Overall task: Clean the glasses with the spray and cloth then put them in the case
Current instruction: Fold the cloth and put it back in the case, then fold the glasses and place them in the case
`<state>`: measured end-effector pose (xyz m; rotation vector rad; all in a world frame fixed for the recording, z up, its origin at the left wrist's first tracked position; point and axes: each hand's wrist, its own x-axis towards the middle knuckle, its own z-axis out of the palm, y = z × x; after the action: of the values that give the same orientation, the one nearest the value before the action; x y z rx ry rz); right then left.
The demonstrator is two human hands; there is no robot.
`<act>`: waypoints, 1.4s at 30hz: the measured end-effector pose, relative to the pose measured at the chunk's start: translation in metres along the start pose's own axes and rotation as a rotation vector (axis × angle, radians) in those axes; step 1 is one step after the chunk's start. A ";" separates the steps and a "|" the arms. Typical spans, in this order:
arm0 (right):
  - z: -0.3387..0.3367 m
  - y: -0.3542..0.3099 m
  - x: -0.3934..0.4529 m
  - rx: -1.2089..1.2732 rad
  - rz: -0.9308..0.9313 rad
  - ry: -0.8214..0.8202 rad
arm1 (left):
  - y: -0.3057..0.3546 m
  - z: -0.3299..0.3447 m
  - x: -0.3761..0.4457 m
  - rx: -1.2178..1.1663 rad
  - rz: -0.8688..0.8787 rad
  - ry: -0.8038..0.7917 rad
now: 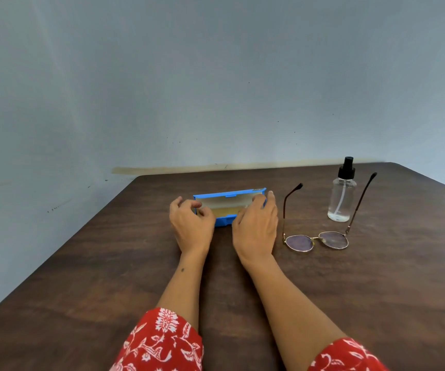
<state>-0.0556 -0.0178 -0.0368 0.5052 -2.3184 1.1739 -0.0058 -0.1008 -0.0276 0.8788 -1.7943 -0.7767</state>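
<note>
A blue case [229, 207] sits open on the dark wooden surface [109, 277], its lid standing up at the back and a pale lining showing inside. Both hands are at it. The left hand [191, 226] curls its fingers over the left end of the case; the right hand [255, 228] wraps its fingers round the right end, so each grip is closed on the case. Just right of the right hand lie the glasses [316, 241], lenses toward the person, arms unfolded and pointing away. A clear spray bottle [342, 194] with a black nozzle stands upright between those arms. Red floral sleeves [162, 341] cover the upper forearms.
</note>
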 end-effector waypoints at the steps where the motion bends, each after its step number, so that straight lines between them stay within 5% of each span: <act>1: -0.001 -0.001 -0.003 0.002 -0.036 0.012 | 0.001 -0.002 -0.001 -0.024 0.005 0.041; 10: -0.043 -0.028 -0.017 0.388 -0.598 0.129 | 0.021 -0.003 -0.016 -0.257 0.172 0.234; 16: -0.081 -0.023 -0.002 0.519 -0.714 0.337 | 0.054 0.003 -0.046 -0.414 0.324 -0.036; 21: -0.103 0.005 0.023 0.393 -0.522 0.624 | 0.054 0.016 -0.062 -0.370 0.589 -0.302; 25: -0.111 0.031 0.036 0.368 -0.250 0.756 | 0.049 0.020 -0.066 -0.287 0.524 -0.412; 28: -0.113 0.051 0.045 0.448 0.142 0.837 | 0.045 0.023 -0.064 -0.181 0.482 -0.500; 35: -0.109 0.093 0.045 0.399 0.660 0.365 | 0.041 0.025 -0.060 -0.153 0.379 -0.636; 42: -0.101 0.093 0.035 0.224 0.526 0.193 | 0.043 0.024 -0.057 -0.171 0.290 -0.692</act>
<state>-0.1070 0.1140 -0.0247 -0.1610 -2.2237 1.6512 -0.0215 -0.0272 -0.0283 0.2217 -2.3359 -1.1042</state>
